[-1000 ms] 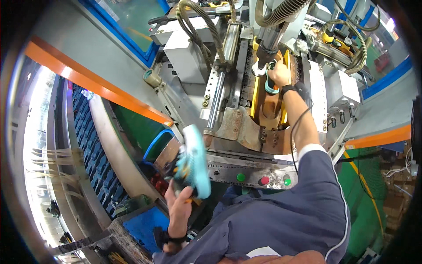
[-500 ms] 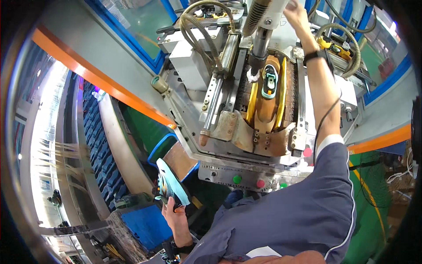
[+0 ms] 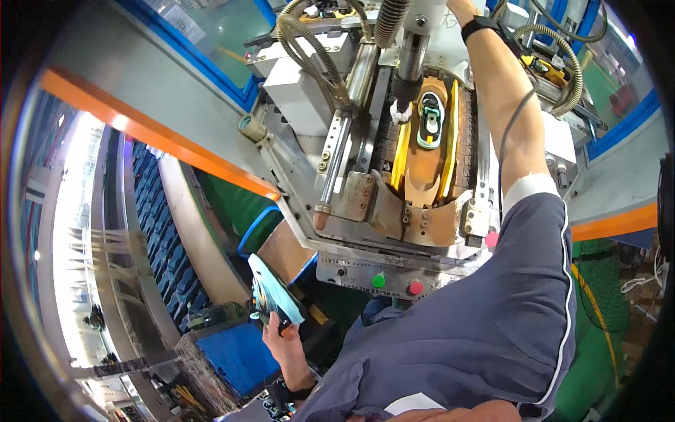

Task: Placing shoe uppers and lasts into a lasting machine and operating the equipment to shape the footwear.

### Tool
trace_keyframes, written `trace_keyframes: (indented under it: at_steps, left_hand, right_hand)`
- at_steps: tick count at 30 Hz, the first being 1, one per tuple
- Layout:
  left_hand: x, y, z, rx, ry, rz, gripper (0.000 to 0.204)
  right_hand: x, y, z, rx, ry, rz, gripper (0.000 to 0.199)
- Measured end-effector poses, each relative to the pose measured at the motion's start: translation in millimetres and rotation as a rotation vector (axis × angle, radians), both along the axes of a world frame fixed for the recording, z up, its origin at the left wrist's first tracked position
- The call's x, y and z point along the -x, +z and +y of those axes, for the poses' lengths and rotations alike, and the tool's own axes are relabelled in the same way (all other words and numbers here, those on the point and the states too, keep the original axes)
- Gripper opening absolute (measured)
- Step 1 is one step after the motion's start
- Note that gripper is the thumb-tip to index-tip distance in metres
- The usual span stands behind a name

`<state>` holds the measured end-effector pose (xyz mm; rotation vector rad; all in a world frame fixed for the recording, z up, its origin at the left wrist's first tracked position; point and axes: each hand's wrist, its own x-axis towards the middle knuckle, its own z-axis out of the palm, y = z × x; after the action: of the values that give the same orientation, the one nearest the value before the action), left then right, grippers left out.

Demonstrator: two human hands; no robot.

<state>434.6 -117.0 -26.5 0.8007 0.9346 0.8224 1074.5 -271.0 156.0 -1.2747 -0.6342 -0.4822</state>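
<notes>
My left hand is low at the left and grips a light blue shoe part with dark markings, below the machine's front edge. My right arm stretches up across the machine; my right hand is cut off by the top edge near a grey machine head, with a black wrist band below it. In the machine's bed a small teal and white shoe piece lies on a tan form between two yellow strips.
A green button and a red button sit on the machine's front panel. Corrugated hoses loop at the top. A blue bin stands by my left hand. An orange-edged guard runs along the left.
My left hand has dropped down and left with the light blue shoe part. My right hand has left the piece in the machine bed and risen to the top of the machine.
</notes>
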Motion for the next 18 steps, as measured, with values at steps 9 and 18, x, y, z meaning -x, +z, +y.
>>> trace_keyframes:
  at_steps: [9,18]
  left_hand:
    - [3.1,-4.9,-13.6,0.078,0.055,0.008,0.025]
    - [37.9,-9.3,-36.4,0.052,0.020,-0.071,0.032]
  right_hand:
    - [82.1,-15.3,16.0,0.179,-0.127,-0.008,0.045]
    - [64.8,-9.4,19.8,0.148,0.044,0.060,0.040]
